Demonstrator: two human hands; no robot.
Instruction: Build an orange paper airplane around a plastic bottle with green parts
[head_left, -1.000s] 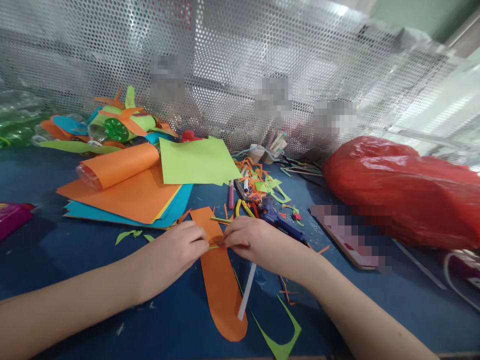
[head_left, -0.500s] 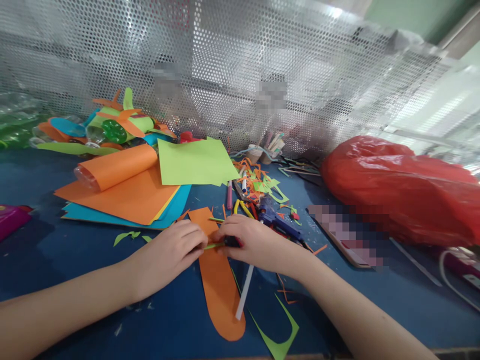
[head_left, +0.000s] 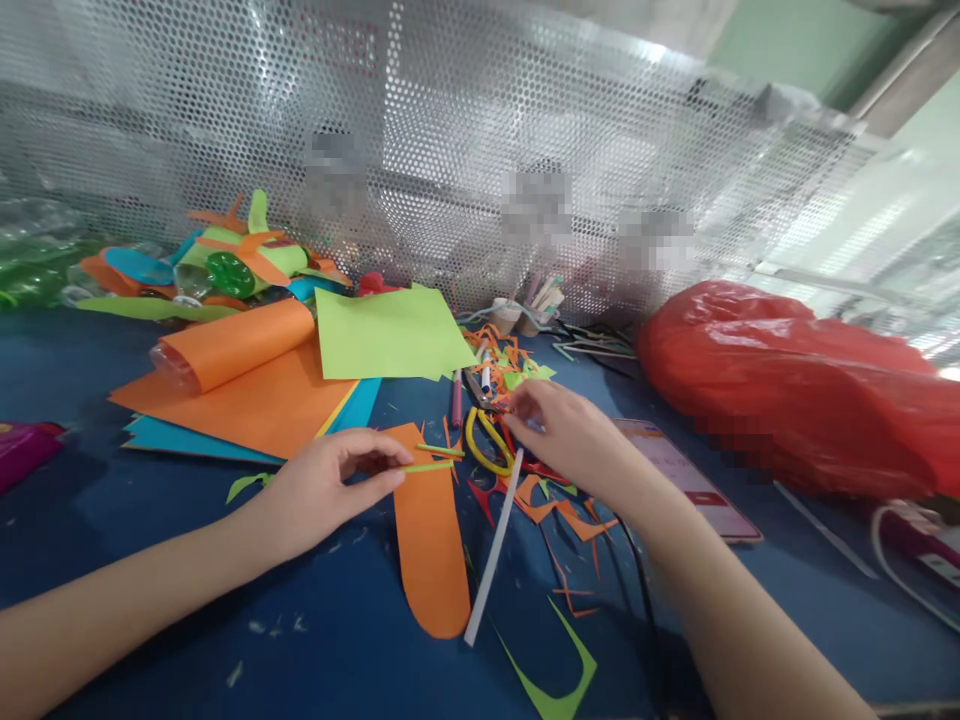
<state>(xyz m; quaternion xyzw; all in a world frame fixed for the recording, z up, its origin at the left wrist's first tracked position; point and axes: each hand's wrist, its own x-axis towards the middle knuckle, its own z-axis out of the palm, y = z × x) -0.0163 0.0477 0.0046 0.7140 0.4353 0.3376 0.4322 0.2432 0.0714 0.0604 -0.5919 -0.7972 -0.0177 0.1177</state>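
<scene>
My left hand (head_left: 345, 485) pinches one end of a thin yellow-green strip (head_left: 431, 467) over an orange paper piece with a rounded end (head_left: 433, 560). A second short green strip (head_left: 441, 451) lies just beyond it on the orange paper. My right hand (head_left: 559, 425) is to the right with curled fingers, above the scissors (head_left: 487, 445) with yellow handles. Whatever is inside those fingers is hidden. A narrow white strip (head_left: 493, 560) slants from below that hand toward the orange piece's rounded end.
Orange and blue sheets (head_left: 225, 415) lie left, a green sheet (head_left: 390, 335) behind. Paper scraps (head_left: 570, 515), a phone (head_left: 697, 480) and a red plastic bag (head_left: 780, 385) are on the right. A black cord (head_left: 641, 575) runs beneath my right forearm. Bottle-and-paper crafts (head_left: 240, 255) stand back left.
My right hand has left the green strip, moved right and away from me, and the dark object in it no longer shows. The blue glue gun is now out of sight. My left hand keeps the strip.
</scene>
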